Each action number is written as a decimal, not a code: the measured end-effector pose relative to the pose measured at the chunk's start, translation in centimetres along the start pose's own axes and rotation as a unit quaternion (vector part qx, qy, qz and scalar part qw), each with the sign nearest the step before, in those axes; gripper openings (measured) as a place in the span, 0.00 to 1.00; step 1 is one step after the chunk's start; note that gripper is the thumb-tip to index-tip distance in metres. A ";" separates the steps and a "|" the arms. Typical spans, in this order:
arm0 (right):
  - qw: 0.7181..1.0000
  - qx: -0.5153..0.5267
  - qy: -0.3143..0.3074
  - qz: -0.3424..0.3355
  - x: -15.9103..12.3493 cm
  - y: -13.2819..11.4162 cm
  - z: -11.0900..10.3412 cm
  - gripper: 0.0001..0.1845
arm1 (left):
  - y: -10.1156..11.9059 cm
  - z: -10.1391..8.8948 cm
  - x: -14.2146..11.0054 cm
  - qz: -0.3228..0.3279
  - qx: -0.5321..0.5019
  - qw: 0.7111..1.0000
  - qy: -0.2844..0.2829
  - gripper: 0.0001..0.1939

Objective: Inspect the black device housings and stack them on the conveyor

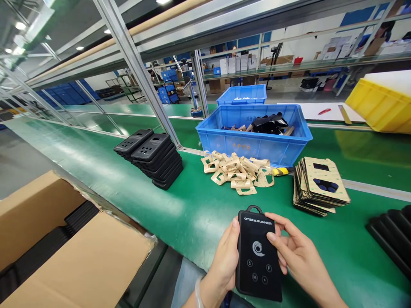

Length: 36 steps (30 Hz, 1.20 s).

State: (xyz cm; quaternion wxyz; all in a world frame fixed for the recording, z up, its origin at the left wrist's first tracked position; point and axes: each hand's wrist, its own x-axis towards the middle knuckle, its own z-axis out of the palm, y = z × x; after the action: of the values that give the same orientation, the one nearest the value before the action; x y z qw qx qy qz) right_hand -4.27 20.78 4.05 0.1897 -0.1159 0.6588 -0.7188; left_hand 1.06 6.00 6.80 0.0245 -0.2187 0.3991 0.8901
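Between my two hands is a flat black control panel with a loop at its top, the lettering "OTSEARUNNER", a swirl logo and round button marks. My left hand grips its left edge, thumb along the side. On the opposite edge, the fingers of my right hand pinch the upper right side, thumb on the front face. Beyond the panel lies a heap of curled tan backing paper. To its right is a stack of tan-backed cut-out sheets.
Stacked black housings stand left on the green bench. A blue bin holds black and tan scraps, with a yellow cutter before it. An open carton sits lower left; black parts lie right. A metal post rises from the bench.
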 end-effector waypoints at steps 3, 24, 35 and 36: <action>1.000 0.001 0.014 0.005 -0.2 -0.8 0.4 0.21 | 0.2 0.1 -0.2 0.026 0.021 0.999 -0.010 0.23; 0.998 -0.040 0.047 -0.025 -0.8 -0.8 1.0 0.19 | -0.5 -0.7 -0.6 0.180 0.234 0.955 -0.039 0.22; 0.995 -0.083 0.050 -0.034 0.0 -1.0 -0.6 0.24 | 0.1 -0.9 -0.4 0.102 0.144 0.984 -0.037 0.28; 0.996 -0.079 0.043 -0.016 0.0 -1.0 -0.6 0.26 | 0.2 -0.9 -0.4 0.096 0.133 0.986 -0.034 0.28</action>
State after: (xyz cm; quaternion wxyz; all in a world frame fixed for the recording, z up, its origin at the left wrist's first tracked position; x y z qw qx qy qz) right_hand -4.65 21.39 4.94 0.1396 -0.1105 0.7192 -0.6716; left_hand 1.70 5.25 6.55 -0.0182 -0.1441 0.5323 0.8340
